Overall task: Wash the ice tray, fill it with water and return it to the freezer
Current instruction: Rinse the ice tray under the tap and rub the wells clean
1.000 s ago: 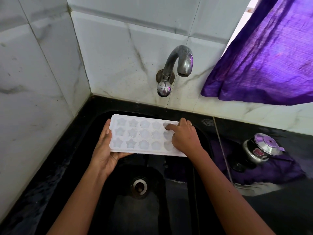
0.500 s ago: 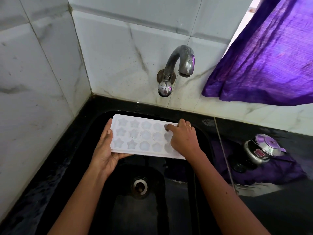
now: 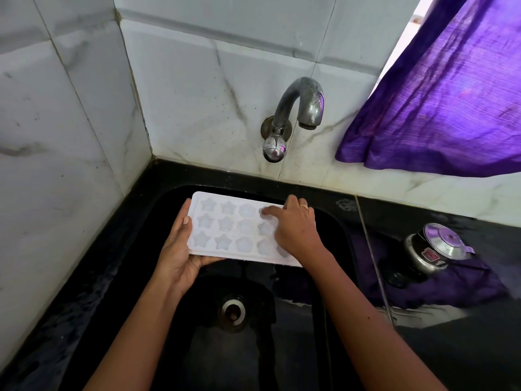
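A white ice tray [image 3: 225,230] with star and round moulds is held level over the black sink [image 3: 158,221], below the metal tap [image 3: 303,108]. My left hand [image 3: 180,255] grips its left end from underneath, thumb on the rim. My right hand [image 3: 296,227] lies on the tray's right part, index finger stretched into a mould in the far row. That hand hides the tray's right end. No water runs from the tap.
The sink drain [image 3: 233,311] lies below the tray. A steel pressure cooker [image 3: 434,249] stands on the black counter at the right. A purple curtain [image 3: 451,88] hangs at the upper right. Marble tiled walls [image 3: 70,136] close the left and back.
My right index finger has slid a little to the left across the far row of moulds. The tray and my left hand stay almost in place.
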`<action>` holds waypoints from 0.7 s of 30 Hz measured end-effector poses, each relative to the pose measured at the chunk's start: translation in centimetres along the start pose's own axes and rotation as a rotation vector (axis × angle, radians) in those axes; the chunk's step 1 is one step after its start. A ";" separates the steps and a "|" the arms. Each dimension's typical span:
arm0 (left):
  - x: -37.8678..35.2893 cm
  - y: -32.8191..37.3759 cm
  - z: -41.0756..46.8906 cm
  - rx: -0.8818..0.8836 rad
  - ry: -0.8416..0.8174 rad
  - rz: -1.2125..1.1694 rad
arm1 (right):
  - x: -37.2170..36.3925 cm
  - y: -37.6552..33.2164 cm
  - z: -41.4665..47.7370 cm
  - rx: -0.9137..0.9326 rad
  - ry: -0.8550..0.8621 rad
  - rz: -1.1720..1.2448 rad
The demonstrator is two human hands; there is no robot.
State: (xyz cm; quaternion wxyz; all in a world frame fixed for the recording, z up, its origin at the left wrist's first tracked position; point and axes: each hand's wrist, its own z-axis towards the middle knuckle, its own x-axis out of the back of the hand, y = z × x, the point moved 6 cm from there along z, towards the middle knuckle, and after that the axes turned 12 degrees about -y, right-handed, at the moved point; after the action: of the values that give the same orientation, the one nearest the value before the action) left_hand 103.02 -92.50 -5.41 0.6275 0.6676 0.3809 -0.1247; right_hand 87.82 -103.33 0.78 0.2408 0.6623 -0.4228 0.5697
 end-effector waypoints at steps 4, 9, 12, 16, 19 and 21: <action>0.3 0.0 0.2 0.003 0.008 -0.016 | -0.6 -0.2 0.2 0.012 -0.015 0.003; 0.6 0.1 0.3 0.007 0.000 -0.013 | -0.7 0.0 0.1 0.010 -0.046 -0.038; 0.4 0.0 0.3 0.005 -0.007 -0.013 | -0.3 0.3 0.0 -0.027 -0.026 -0.068; 0.0 -0.2 0.3 0.009 -0.011 -0.028 | -0.2 0.1 0.3 -0.031 0.018 -0.066; -0.1 -0.1 0.2 0.010 0.009 -0.031 | -0.3 -0.2 0.6 -0.019 0.013 -0.040; -0.3 0.0 0.2 0.006 0.014 -0.030 | -0.3 -0.4 0.6 -0.011 0.005 -0.030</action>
State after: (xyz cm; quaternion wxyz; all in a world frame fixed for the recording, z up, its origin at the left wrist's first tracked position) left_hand 102.91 -92.76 -5.27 0.6208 0.6645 0.3950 -0.1305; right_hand 88.48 -103.51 0.40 0.2542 0.6658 -0.4152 0.5655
